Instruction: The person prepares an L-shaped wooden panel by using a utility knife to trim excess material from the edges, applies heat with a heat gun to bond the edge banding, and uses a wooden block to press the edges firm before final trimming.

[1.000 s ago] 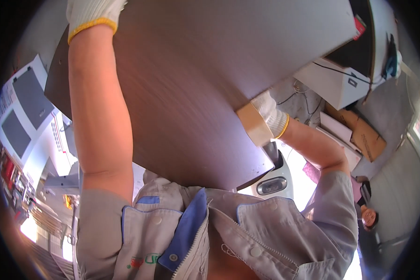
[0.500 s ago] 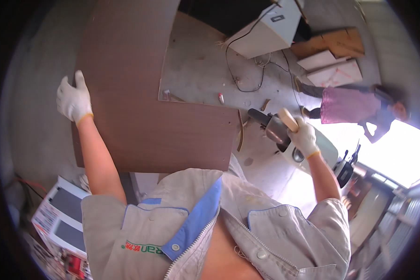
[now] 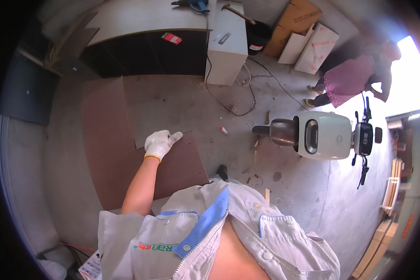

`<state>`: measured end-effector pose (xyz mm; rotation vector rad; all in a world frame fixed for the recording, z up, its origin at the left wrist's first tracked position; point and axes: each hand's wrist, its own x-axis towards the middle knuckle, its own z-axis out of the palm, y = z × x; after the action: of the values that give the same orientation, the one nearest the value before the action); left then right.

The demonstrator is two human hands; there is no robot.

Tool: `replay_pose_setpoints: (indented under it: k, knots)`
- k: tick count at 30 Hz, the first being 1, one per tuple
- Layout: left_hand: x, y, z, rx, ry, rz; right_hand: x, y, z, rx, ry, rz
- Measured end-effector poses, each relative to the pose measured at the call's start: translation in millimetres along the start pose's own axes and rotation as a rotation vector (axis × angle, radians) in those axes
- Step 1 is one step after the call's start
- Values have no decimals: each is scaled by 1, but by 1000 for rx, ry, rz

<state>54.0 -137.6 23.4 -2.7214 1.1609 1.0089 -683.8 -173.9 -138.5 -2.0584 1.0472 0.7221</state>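
Observation:
My left hand (image 3: 158, 144), in a white knitted glove, is closed on the inner edge of a large L-shaped brown board (image 3: 107, 154). The board is in front of me, to the left. One arm of it runs away from me and the other crosses toward my legs, with small holes near its right end. My right hand and forearm are out of view. Beside my right hip the end of a pale wooden piece (image 3: 267, 196) shows; what holds it is hidden.
A pale green electric scooter (image 3: 324, 135) stands at right. A person in a pink apron (image 3: 347, 79) is beyond it. Further off are a white cabinet (image 3: 226, 58) with a hammer (image 3: 238, 14), a black bucket (image 3: 259, 37), leaning panels (image 3: 316, 46) and a loose cable (image 3: 231, 109) on the floor.
My left hand has gone from the board's outer left edge to its inner edge and closed there. My right hand, which held a pale wooden piece, has left the view. The view has shifted.

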Motion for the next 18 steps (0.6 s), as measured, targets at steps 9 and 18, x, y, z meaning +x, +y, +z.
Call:
replay_pose_setpoints:
  k: [9, 18]
  knots:
    - [68, 9, -22, -100, 235, -144, 115, -95, -187, 1190, 190, 305]
    - [130, 10, -58, -202, 307, -247, 301, -200, -352, 1227, 164, 301]
